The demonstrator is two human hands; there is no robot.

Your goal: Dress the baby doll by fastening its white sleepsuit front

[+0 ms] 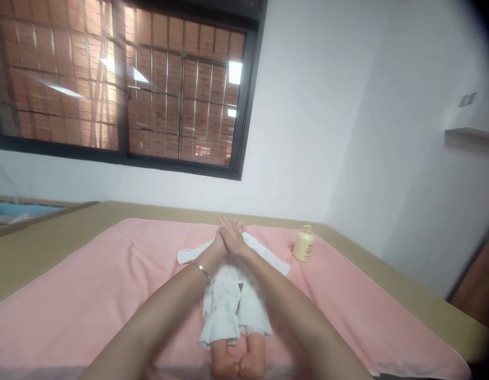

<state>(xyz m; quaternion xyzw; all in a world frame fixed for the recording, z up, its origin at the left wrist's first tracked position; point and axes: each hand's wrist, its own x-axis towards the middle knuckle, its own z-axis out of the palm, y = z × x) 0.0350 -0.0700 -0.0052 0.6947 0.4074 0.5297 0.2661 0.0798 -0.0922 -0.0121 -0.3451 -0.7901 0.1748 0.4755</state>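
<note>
My left hand (pixel 219 244) and my right hand (pixel 232 236) are pressed together palm to palm, fingers stretched out, above a doll (pixel 233 311) that lies on its back in white printed clothes. A thin bracelet circles my left wrist. The doll's bare feet (pixel 238 363) point toward me; its head is hidden behind my hands. A white cloth (pixel 268 256) lies under the doll's upper end. Nothing shows between my palms.
A pink towel (pixel 90 301) covers a tan bed or table (pixel 38 243). A cream lotion bottle (pixel 303 243) stands upright to the right of the doll. White walls and a barred window (pixel 121 79) lie beyond. A small shelf (pixel 470 133) is on the right wall.
</note>
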